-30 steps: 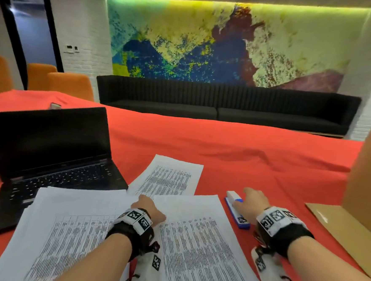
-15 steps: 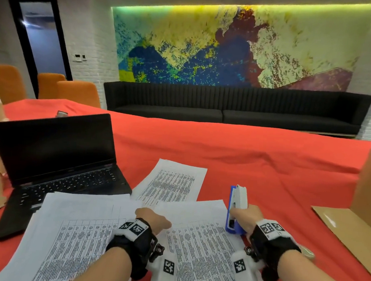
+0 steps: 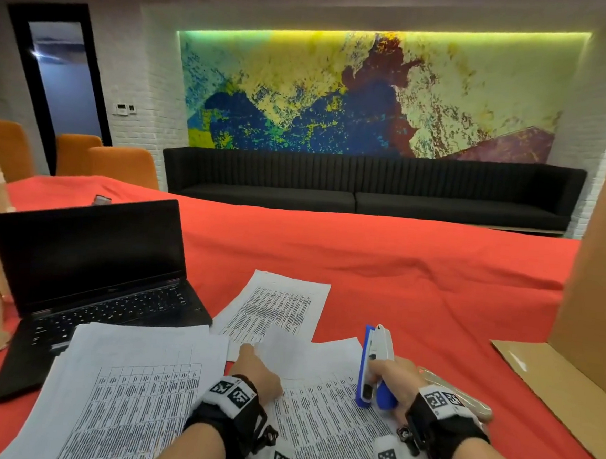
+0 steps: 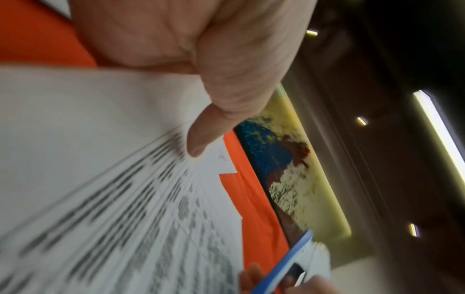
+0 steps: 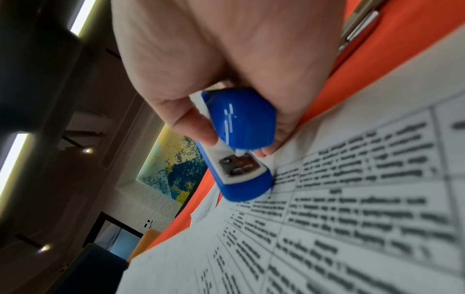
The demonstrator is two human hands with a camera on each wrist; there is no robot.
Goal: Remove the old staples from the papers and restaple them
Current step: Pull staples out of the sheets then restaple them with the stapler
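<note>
Right hand [image 3: 393, 380] grips stapler [image 3: 374, 363]; left hand [image 3: 257, 373] lifts papers [image 3: 317, 409] corner.

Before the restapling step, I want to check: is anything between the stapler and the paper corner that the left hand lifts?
Nothing visible. The right hand holds the stapler beside the lifted corner, which the left hand pinches.

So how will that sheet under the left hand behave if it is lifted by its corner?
Probably floppy: the sheet already curls up at the left hand. Likely light, so it may slide on the papers beneath.
</note>
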